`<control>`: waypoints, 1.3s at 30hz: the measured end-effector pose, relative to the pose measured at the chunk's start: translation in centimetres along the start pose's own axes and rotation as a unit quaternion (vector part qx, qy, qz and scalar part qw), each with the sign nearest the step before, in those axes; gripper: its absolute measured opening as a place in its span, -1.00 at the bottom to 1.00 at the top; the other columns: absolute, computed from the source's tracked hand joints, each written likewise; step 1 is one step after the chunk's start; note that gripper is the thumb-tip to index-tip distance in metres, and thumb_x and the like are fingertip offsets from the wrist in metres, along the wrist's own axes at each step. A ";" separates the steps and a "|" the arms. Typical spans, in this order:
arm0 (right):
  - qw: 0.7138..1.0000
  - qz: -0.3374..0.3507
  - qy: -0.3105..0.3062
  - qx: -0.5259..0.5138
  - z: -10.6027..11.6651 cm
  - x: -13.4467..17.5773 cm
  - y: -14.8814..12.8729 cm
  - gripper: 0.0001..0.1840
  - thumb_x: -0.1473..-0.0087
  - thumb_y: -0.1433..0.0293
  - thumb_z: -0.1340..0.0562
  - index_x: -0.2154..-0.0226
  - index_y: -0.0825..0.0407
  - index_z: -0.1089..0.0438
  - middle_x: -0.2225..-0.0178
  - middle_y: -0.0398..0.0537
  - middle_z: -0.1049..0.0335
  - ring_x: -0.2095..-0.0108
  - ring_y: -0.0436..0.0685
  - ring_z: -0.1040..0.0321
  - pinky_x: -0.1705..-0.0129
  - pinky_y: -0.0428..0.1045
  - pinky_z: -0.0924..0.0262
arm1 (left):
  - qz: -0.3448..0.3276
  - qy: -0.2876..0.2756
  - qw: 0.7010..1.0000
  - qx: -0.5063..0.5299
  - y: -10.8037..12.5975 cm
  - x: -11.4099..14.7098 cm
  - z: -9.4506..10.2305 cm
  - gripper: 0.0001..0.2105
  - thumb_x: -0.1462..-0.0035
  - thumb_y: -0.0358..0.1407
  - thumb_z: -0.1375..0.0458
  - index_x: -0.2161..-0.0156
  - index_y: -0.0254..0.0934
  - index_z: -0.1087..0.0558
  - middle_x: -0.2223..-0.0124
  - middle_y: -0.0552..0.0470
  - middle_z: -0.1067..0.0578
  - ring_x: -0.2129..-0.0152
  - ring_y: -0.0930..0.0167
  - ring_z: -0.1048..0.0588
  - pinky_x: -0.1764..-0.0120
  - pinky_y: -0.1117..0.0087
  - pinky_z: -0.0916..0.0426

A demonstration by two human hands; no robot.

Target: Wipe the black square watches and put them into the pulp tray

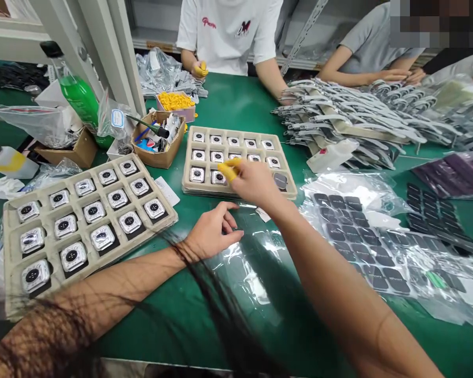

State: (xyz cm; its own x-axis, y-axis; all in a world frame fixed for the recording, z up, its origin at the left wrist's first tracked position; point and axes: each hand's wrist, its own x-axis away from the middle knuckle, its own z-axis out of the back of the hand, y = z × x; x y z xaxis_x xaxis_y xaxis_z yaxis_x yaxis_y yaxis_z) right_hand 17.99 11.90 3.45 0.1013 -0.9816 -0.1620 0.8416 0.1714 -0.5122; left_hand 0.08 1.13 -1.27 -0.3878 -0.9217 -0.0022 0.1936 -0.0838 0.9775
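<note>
My right hand [254,181], with yellow finger cots on its fingertips, reaches over the far tray [236,191]. Its fingers are pinched together just above a silver watch case [218,177] in the front row; whether they grip it is hidden. Other watch cases lie back-up in that tray's compartments, and a dark square piece [279,181] sits in the front right one. My left hand [211,231] hovers low over the table in front of this tray, fingers apart, with nothing seen in it. To its left, a nearer tray [122,252] holds several more watch cases.
Clear plastic sheets with dark square stickers [350,226] lie at right. Behind them is a pile of grey straps [339,110]. A small carton [157,155], a yellow-filled box [177,105] and a green bottle [79,100] stand at left. Two co-workers sit opposite.
</note>
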 end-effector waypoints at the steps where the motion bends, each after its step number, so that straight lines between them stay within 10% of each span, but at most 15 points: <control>1: 0.999 -0.004 -0.035 -0.003 -0.4 0.1 -0.6 -0.75 -0.44 0.11 -0.58 0.10 -0.06 -0.77 0.21 0.16 -0.73 0.02 0.56 -0.71 -0.15 0.29 -0.51 | -0.004 -0.001 1.000 0.001 -0.1 0.0 0.0 -0.48 -0.11 -0.31 -0.64 -0.14 -0.06 -0.63 0.21 0.10 -0.74 0.30 0.18 -0.82 0.10 0.13 -0.74; 13: 0.992 -0.067 0.017 -0.107 1.3 2.3 -2.1 -0.74 -0.23 0.25 -0.64 0.25 -0.15 -0.58 0.25 0.13 -0.74 0.01 0.55 -0.74 -0.20 0.37 -0.61 | 0.037 0.016 0.998 0.039 0.4 -0.1 0.2 -0.41 -0.05 -0.38 -0.72 -0.11 -0.07 -0.61 0.21 0.11 -0.74 0.28 0.20 -0.80 0.10 0.15 -0.71; 19: 0.878 -0.160 -0.043 -0.450 2.8 11.5 0.5 -0.49 0.12 0.04 -0.83 0.16 -0.22 -0.78 0.23 -0.01 -0.81 0.16 0.41 -0.75 0.13 0.27 -0.70 | 0.059 0.036 0.988 0.135 0.7 -0.1 0.5 -0.05 0.20 -0.36 -0.91 -0.32 -0.16 -0.65 0.14 0.12 -0.75 0.31 0.32 -0.78 0.12 0.29 -0.67; 30: 0.898 -0.131 -0.019 -0.420 1.8 13.2 1.1 -0.59 0.08 0.00 -0.85 0.31 -0.23 -0.81 0.04 0.02 -0.77 0.10 0.34 -0.69 -0.10 0.32 -0.72 | 0.053 0.016 0.996 0.068 1.3 0.2 0.8 -0.45 0.10 -0.35 -0.77 -0.05 -0.19 -0.83 0.29 0.10 -0.76 0.30 0.26 -0.83 0.09 0.26 -0.78; 35: 0.828 -0.181 -0.111 -0.519 6.0 12.5 4.8 -0.41 0.14 -0.17 -0.81 0.34 -0.20 -0.65 0.38 -0.16 -0.47 0.40 0.15 -0.26 0.30 0.15 -0.34 | 0.074 0.025 0.995 0.064 1.9 0.4 0.9 -0.48 0.05 -0.28 -0.74 -0.05 -0.15 -0.77 0.27 0.11 -0.79 0.24 0.21 -0.88 0.02 0.21 -0.81; 39: 0.942 -0.263 0.012 -0.207 8.1 11.3 8.6 -0.66 -0.08 0.12 -0.75 0.29 -0.11 -0.69 0.23 0.09 -0.67 0.27 0.26 -0.44 0.12 0.21 -0.31 | 0.088 0.019 0.993 0.074 2.1 0.4 1.0 -0.46 0.04 -0.32 -0.69 -0.08 -0.16 -0.71 0.24 0.10 -0.82 0.17 0.18 -0.91 -0.09 0.15 -0.82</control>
State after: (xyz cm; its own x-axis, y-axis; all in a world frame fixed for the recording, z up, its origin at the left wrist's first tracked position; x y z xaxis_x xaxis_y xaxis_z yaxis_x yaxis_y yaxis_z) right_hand 30.70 1.63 4.03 -0.2887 -0.9384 0.1899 0.4930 -0.3157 -0.8107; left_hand -0.58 0.97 1.03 -0.3241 -0.9315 0.1652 0.1202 0.1327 0.9838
